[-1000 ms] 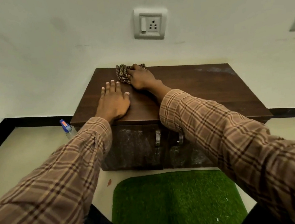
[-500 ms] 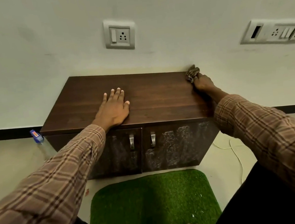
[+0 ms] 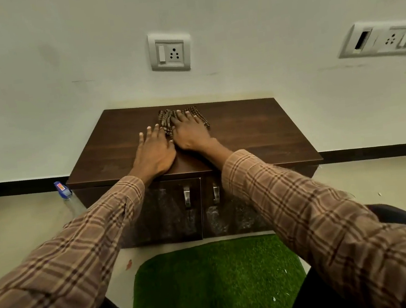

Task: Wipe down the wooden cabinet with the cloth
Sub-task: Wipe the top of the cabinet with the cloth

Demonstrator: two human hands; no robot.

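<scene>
A low dark wooden cabinet (image 3: pixel 257 132) with two doors stands against the white wall. A brown patterned cloth (image 3: pixel 165 119) lies on its top near the back middle. My right hand (image 3: pixel 189 132) lies flat on the cloth with fingers spread, pressing it onto the wood; most of the cloth is under the hand. My left hand (image 3: pixel 153 153) rests flat on the cabinet top just left of the right hand, fingers straight, its fingertips beside the cloth's left edge.
Two metal handles (image 3: pixel 188 196) sit on the cabinet doors. A green grass mat (image 3: pixel 211 279) lies on the floor in front. A bottle with a blue cap (image 3: pixel 62 191) stands by the cabinet's left side. Wall sockets (image 3: pixel 170 52) are above.
My right hand has slid the cloth from the back right corner leftward to the back middle of the top. My left hand has stayed flat on the wood.
</scene>
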